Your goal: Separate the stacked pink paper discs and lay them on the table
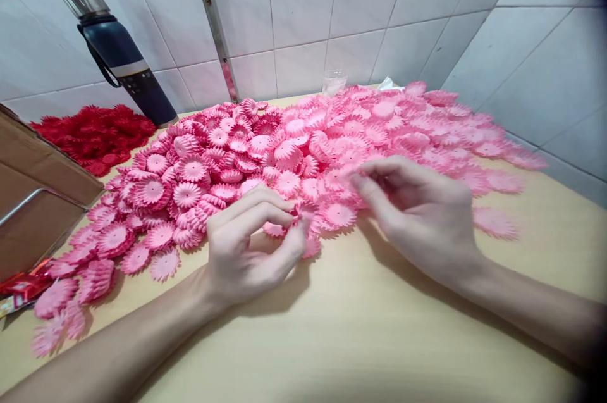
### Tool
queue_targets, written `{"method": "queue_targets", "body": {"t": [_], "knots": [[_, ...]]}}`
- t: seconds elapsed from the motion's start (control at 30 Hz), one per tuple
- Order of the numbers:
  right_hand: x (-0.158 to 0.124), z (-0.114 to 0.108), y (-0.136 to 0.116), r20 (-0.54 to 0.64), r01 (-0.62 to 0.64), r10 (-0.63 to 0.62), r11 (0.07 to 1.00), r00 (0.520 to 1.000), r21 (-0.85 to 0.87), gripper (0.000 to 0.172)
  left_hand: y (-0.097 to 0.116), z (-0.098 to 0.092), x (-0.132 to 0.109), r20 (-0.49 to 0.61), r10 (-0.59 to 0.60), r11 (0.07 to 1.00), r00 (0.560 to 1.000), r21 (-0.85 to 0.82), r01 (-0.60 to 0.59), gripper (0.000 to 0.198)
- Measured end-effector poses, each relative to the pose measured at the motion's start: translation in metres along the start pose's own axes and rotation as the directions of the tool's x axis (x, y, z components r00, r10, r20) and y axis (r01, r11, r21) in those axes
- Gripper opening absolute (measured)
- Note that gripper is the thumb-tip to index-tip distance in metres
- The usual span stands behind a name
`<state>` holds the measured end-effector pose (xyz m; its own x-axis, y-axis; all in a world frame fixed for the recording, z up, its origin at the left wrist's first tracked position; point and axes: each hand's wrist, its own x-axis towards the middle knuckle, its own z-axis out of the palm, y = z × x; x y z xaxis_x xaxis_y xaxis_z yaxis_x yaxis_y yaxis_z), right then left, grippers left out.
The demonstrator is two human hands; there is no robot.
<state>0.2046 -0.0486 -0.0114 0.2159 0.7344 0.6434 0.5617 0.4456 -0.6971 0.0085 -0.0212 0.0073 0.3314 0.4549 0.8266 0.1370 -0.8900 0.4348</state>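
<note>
My left hand (258,245) is closed in a pinch on a pink artificial flower piece (300,213) with a darker, frilled edge. The fingertips partly cover that piece. To its right, my right hand (417,213) is held above the table with thumb and index finger pressed together. Motion blur and pale pink behind the fingertips hide whether anything is between them. Just beyond both hands spreads a large heap of pink artificial flower pieces (193,169), round with notched rims, many nested in stacks. The heap runs from deeper pink on the left to paler pink on the right.
A red heap of similar pieces (97,137) lies at the back left, beside a dark blue flask (137,80). A cardboard box (42,188) and red wrappers (28,283) are at the left. A clear cup (334,81) stands by the tiled wall (303,4).
</note>
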Motion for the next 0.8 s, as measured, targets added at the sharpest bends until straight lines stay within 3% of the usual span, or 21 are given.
{"method": "queue_targets", "body": {"t": [0.1, 0.2, 0.3, 0.37, 0.5, 0.8], "knots": [[0.003, 0.0, 0.005, -0.074, -0.02, 0.022, 0.999, 0.997, 0.034, 0.014, -0.001, -0.001, 0.001, 0.016, -0.018, 1.0, 1.0, 0.021, 0.018, 0.015], [0.002, -0.002, 0.002, -0.032, 0.123, -0.121, 0.991, 0.992, 0.055, 0.029, -0.004, -0.001, 0.001, 0.11, -0.098, 0.993, 0.989, 0.075, 0.09, 0.007], [-0.001, -0.003, -0.006, 0.115, 0.36, -0.364, 0.931, 0.924, 0.058, 0.024, -0.006, -0.002, 0.0, 0.178, -0.13, 0.988, 0.975, 0.104, 0.112, 0.005], [-0.002, -0.004, -0.01, 0.198, 0.446, -0.453, 0.891, 0.869, 0.081, 0.02, -0.006, -0.003, -0.001, 0.237, -0.092, 0.994, 0.967, 0.079, 0.075, 0.006], [-0.002, -0.002, -0.01, 0.221, 0.391, -0.402, 0.916, 0.889, 0.092, 0.015, -0.005, -0.005, -0.003, 0.34, -0.008, 0.999, 0.941, 0.032, -0.003, 0.014], [-0.005, -0.003, -0.01, 0.237, 0.293, -0.327, 0.941, 0.915, 0.167, 0.021, -0.005, -0.001, -0.003, 0.301, -0.066, 0.993, 0.951, 0.113, 0.034, 0.01]]}}
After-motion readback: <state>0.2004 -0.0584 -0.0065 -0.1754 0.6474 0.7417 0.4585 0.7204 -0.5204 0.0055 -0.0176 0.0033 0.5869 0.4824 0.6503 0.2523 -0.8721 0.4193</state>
